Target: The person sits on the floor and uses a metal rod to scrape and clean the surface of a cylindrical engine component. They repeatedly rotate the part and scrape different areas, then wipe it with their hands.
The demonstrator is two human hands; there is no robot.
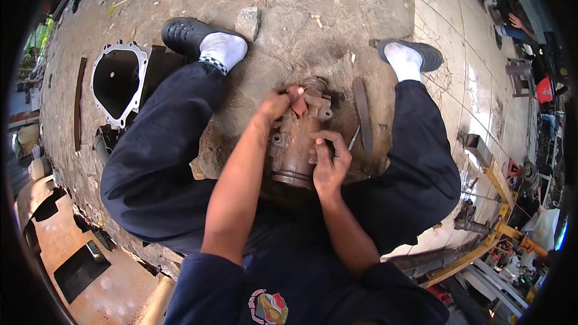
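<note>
A rusty cylindrical metal housing lies between my legs, with bolt lugs on its sides and a grooved ring at its near end. At its far end my left hand is closed on a folded reddish-brown scrap, sandpaper or cloth; I cannot tell which. The scrap touches the housing. My right hand has its fingers curled against the housing's right side, gripping it. Just right of the housing lie a dark flat metal bar and a thin pale rod.
A large flanged metal casing stands by my left leg, beside a narrow rusty strip. A stone lies near my left shoe. Tiled floor runs along the right, with a yellow metal frame and another person's hand beyond.
</note>
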